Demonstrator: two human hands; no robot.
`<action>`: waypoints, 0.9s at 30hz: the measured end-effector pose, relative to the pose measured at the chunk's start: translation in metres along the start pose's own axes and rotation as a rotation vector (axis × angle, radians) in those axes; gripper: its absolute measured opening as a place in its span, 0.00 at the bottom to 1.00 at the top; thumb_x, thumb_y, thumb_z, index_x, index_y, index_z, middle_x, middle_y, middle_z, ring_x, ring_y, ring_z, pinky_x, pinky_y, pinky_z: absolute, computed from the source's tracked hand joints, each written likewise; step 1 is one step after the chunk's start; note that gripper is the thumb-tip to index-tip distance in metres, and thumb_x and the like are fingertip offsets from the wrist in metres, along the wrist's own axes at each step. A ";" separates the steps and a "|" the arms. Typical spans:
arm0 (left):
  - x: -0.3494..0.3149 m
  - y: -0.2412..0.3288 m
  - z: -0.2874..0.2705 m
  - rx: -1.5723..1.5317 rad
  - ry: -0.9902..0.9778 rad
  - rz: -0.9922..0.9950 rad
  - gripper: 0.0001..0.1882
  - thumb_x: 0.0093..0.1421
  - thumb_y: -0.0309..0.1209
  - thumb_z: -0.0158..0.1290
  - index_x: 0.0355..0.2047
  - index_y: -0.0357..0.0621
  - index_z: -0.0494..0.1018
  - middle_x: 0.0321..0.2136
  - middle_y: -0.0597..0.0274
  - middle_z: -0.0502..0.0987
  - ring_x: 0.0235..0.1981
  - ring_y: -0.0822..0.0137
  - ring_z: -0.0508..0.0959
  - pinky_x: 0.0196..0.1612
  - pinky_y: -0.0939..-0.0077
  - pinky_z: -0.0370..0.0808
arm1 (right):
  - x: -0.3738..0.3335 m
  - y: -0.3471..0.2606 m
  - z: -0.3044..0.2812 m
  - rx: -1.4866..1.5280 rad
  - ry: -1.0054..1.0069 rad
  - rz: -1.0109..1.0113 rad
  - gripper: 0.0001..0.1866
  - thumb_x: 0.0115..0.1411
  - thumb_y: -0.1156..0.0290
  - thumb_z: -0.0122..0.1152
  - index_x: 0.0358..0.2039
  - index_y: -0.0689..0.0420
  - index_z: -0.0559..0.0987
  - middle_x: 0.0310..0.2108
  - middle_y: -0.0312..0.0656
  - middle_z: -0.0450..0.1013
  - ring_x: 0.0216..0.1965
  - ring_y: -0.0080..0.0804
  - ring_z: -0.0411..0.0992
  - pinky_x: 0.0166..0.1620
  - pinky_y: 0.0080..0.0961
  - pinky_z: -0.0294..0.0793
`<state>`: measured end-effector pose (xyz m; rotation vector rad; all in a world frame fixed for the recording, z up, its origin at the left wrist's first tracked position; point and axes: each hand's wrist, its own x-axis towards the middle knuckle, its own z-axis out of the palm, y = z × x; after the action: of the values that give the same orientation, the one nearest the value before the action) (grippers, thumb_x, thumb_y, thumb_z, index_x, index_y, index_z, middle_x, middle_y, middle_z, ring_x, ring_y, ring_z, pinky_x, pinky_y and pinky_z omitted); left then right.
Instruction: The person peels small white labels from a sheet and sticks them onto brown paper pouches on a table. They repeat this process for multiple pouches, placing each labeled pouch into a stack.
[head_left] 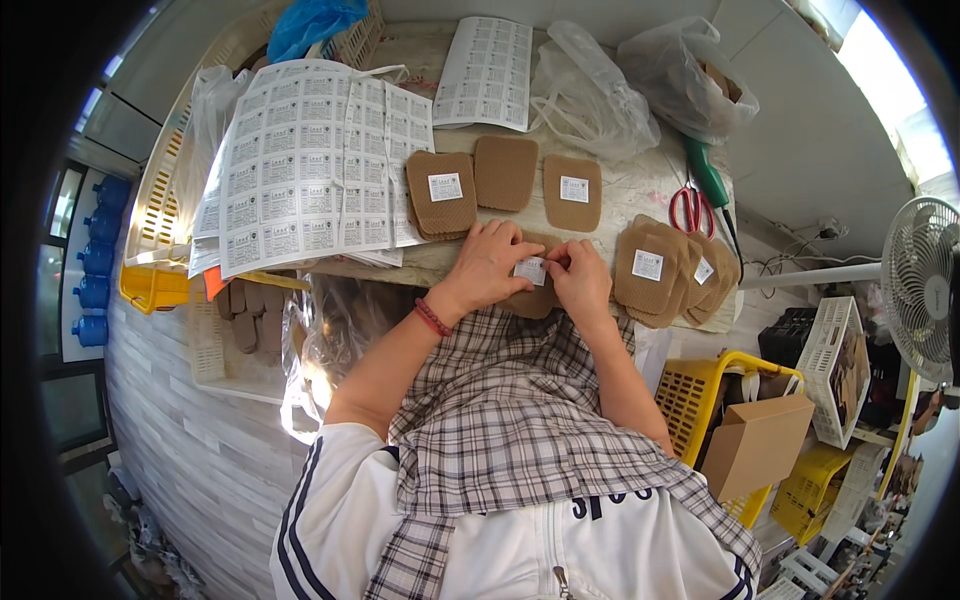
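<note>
Close in front of me, a brown rounded pad (537, 303) lies at the table's near edge with a small white printed label (531, 270) on it. My left hand (487, 262) rests over the pad's left side, thumb and forefinger apart on either side of the label. The fingers of my right hand (581, 277) are pinched together at the label's right edge. Beyond my hands are a labelled stack of brown pads (442, 210), an unlabelled stack (506, 172) and one labelled pad (573, 212). More labelled pads (652, 285) are piled to the right.
Large label sheets (300, 165) cover the table's left; another sheet (485, 70) lies farther back. Clear plastic bags (595, 95), red-handled scissors (690, 208) and a green-handled corded tool (706, 172) lie beyond. A yellow basket (690, 400) and a fan (922, 285) stand right.
</note>
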<state>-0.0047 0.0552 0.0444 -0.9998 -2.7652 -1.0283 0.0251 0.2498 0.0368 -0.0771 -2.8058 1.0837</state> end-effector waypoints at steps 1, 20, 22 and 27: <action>0.000 0.000 0.000 0.001 -0.002 -0.001 0.30 0.46 0.40 0.73 0.52 0.54 0.81 0.41 0.62 0.72 0.48 0.58 0.71 0.54 0.61 0.64 | -0.001 -0.001 0.001 -0.012 0.014 -0.016 0.06 0.53 0.72 0.71 0.29 0.55 0.80 0.32 0.42 0.75 0.34 0.48 0.75 0.39 0.43 0.74; -0.009 0.001 -0.008 0.031 0.041 0.097 0.29 0.50 0.35 0.68 0.54 0.46 0.79 0.47 0.57 0.74 0.52 0.56 0.73 0.59 0.58 0.64 | -0.039 0.007 -0.014 0.906 0.133 -0.082 0.04 0.69 0.82 0.54 0.40 0.60 0.71 0.37 0.37 0.71 0.37 0.21 0.69 0.42 0.20 0.72; -0.021 -0.002 -0.003 0.021 0.170 0.165 0.25 0.52 0.31 0.67 0.51 0.42 0.80 0.47 0.56 0.75 0.51 0.55 0.74 0.59 0.58 0.66 | -0.023 0.010 -0.011 0.859 0.102 -0.003 0.03 0.69 0.81 0.55 0.40 0.60 0.71 0.35 0.35 0.71 0.35 0.21 0.68 0.41 0.20 0.72; -0.039 0.001 0.005 0.071 0.270 0.226 0.14 0.54 0.25 0.63 0.43 0.39 0.80 0.44 0.56 0.78 0.49 0.54 0.77 0.57 0.59 0.71 | -0.008 0.002 0.012 0.553 0.054 0.078 0.04 0.68 0.78 0.59 0.38 0.61 0.72 0.28 0.39 0.73 0.29 0.27 0.71 0.35 0.27 0.73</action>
<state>0.0282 0.0374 0.0318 -1.0470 -2.3936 -0.9461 0.0315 0.2425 0.0263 -0.1557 -2.3702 1.7957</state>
